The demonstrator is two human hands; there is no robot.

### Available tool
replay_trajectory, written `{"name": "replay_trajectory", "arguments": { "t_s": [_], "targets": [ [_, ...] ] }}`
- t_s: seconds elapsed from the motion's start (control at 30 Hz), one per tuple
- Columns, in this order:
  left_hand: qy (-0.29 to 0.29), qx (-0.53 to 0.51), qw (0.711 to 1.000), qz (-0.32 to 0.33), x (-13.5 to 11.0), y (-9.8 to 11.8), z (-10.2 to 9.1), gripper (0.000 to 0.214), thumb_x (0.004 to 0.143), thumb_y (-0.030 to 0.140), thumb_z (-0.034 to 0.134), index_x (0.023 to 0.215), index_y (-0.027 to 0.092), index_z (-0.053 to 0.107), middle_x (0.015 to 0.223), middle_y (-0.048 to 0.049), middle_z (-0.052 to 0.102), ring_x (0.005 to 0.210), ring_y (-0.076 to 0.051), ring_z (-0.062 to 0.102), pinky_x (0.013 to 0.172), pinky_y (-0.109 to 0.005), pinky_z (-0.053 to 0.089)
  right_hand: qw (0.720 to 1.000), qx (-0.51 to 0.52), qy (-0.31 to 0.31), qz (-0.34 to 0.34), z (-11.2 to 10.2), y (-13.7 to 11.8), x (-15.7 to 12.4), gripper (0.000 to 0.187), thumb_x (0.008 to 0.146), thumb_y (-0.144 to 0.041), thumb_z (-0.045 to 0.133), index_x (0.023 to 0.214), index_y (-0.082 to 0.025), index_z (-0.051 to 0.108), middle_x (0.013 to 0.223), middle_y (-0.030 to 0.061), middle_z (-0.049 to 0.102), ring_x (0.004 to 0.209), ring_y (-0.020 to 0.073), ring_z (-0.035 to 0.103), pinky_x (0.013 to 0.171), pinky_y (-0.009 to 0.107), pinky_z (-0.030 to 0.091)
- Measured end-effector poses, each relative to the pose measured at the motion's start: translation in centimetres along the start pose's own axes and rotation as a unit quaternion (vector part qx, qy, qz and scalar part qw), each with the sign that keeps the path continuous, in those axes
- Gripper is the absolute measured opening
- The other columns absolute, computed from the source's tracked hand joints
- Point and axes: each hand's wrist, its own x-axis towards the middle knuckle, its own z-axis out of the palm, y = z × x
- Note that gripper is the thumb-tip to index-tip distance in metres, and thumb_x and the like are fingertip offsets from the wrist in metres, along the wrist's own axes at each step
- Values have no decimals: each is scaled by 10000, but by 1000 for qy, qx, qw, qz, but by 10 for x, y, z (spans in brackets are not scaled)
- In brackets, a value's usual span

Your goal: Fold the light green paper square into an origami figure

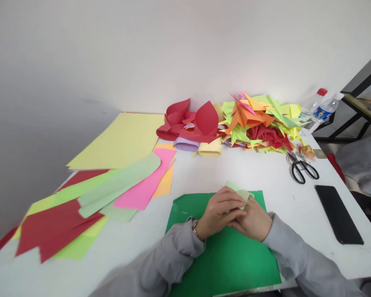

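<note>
My left hand (218, 212) and my right hand (255, 218) meet over a dark green sheet (228, 260) at the near edge of the white table (250, 177). Together they pinch a small pale green folded paper (239, 193), whose corner sticks out above the fingers. The left fingers curl over the piece from the left. The right hand lies under and beside it, fingers pressed together. Both wrists wear grey sleeves, and a watch or bracelet shows at the left wrist.
Loose coloured sheets (111, 181) fan out at the left. A heap of folded paper figures (253, 121) and red curled pieces (188, 123) lies at the back. Black scissors (301, 167), a black phone (338, 214) and two plastic bottles (318, 107) are at the right.
</note>
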Motion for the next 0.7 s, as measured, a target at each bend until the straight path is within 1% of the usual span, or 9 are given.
{"name": "replay_trajectory", "arguments": {
  "t_s": [0.17, 0.23, 0.4, 0.57, 0.7],
  "targets": [
    [1, 6, 1000, 1, -1, 0, 0, 149, 792, 126, 717, 928, 146, 659, 861, -95, 694, 833, -189, 583, 702, -333, 544, 1000, -2, 2, -8, 0, 0, 1, 306, 887, -400, 599, 1026, -136, 666, 1060, 163, 664, 1021, 288, 570, 843, 452, 461],
    [1, 13, 1000, 5, -1, 1, 0, 142, 802, 129, 708, 933, 151, 657, 858, -90, 691, 827, -188, 583, 696, -333, 545, 1000, -3, 9, -9, -1, 0, 1, 311, 890, -399, 596, 1039, -134, 661, 1039, 156, 669, 1012, 287, 571, 845, 452, 457],
    [2, 38, 999, 20, 0, 3, 0, 102, 845, 137, 661, 944, 153, 647, 851, -84, 680, 825, -184, 580, 686, -329, 549, 1000, -10, 3, -12, 1, 0, 0, 332, 905, -420, 569, 1070, -143, 647, 1052, 155, 663, 1038, 283, 559, 868, 448, 443],
    [3, 54, 998, 30, -1, 4, 0, 77, 867, 148, 633, 944, 148, 641, 856, -87, 674, 832, -184, 580, 679, -326, 551, 1000, -11, 6, -11, 1, 0, 0, 315, 914, -421, 549, 989, -139, 667, 981, 156, 674, 964, 286, 585, 800, 442, 465],
    [7, 52, 998, 29, -2, 4, 0, 76, 867, 142, 633, 941, 156, 640, 850, -78, 678, 826, -184, 587, 682, -339, 552, 1000, -12, 8, -11, 0, 0, 0, 311, 908, -423, 558, 974, -141, 673, 985, 150, 677, 974, 290, 589, 814, 445, 470]
  ]
}}
